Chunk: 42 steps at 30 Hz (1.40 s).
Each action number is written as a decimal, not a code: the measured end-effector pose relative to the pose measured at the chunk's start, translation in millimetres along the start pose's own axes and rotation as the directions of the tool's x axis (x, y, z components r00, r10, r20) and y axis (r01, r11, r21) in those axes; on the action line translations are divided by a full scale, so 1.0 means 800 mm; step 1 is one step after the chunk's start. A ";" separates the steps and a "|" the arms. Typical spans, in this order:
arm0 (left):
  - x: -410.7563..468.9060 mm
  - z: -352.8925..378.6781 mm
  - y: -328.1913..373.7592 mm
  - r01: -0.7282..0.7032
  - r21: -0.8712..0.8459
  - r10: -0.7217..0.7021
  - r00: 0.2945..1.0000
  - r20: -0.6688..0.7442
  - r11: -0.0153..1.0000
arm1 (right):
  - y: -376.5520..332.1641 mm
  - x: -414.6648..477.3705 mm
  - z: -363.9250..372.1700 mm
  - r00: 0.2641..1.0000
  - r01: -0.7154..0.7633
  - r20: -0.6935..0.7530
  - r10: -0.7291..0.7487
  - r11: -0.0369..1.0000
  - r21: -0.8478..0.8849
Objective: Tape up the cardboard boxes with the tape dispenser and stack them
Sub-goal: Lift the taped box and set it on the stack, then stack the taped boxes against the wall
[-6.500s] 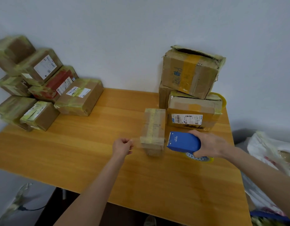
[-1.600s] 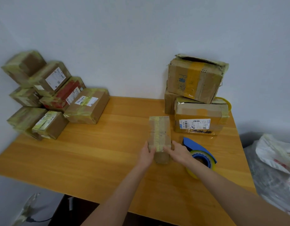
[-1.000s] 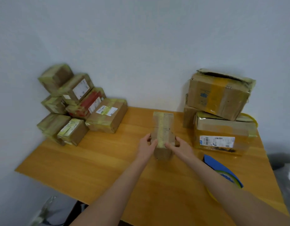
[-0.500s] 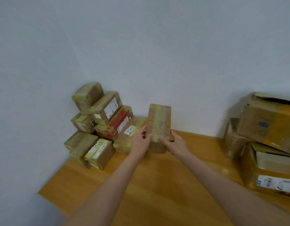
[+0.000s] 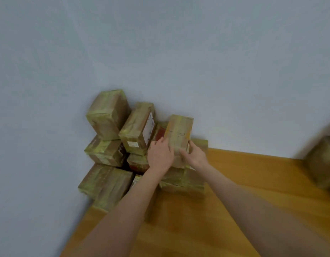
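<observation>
From the head camera, a person's left hand (image 5: pixel 161 156) and right hand (image 5: pixel 194 156) clasp a narrow taped box (image 5: pixel 179 133) from either side, fingers curled onto its near end, holding it at the right flank of a stack of taped boxes (image 5: pixel 108 117) piled in the corner where the wooden table (image 5: pixel 262 175) meets the pale wall (image 5: pixel 197 62). The box tilts up and away, above a flat box (image 5: pixel 184 181) lying on the table – whether the two touch cannot be told, since both hands cover the held box's lower end. The left forearm hides part of the stack's front row, and a red-patched box (image 5: pixel 160 131) shows only as a sliver behind the left fingers. At the right edge another box (image 5: pixel 322 162) is cut off and heavily blurred.
</observation>
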State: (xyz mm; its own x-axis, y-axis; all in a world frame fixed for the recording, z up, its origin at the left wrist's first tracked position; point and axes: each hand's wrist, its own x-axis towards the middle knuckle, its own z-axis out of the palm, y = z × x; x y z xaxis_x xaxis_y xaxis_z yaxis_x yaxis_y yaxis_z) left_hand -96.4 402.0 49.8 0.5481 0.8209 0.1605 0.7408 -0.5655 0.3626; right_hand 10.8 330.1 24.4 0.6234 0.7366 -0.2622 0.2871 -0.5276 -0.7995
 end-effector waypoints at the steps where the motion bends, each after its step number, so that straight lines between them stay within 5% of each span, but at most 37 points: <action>1: 0.001 0.002 -0.005 -0.019 -0.012 0.019 1.000 -0.002 1.000 | -0.003 0.007 0.009 1.000 -0.010 0.008 0.010 0.999 -0.033; 10: 0.002 0.001 0.004 -0.067 -0.075 0.070 0.997 0.033 0.995 | -0.017 0.010 0.009 0.996 -0.009 0.087 0.022 0.990 -0.142; 18: -0.019 0.032 0.080 -0.224 -0.006 0.224 0.970 0.090 0.974 | 0.034 -0.043 -0.087 0.991 -0.067 -0.131 0.016 0.916 -0.394; 33: -0.199 0.137 0.384 -0.299 0.013 0.290 0.936 0.199 0.954 | 0.256 -0.213 -0.346 0.967 -0.091 -0.253 -0.015 0.910 -0.403; 42: -0.270 0.165 0.531 -0.225 -0.185 0.269 0.926 0.265 0.957 | 0.361 -0.279 -0.482 0.936 -0.147 -0.351 0.039 0.947 -0.287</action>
State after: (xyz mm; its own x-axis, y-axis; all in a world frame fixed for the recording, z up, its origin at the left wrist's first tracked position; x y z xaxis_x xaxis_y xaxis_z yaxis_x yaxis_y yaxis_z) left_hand 151.4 -25.9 48.2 0.8101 0.5863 0.0026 0.5131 -0.7111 0.4807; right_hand 234.8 -149.4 60.6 0.8494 0.5206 -0.0867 0.3891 -0.7288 -0.5634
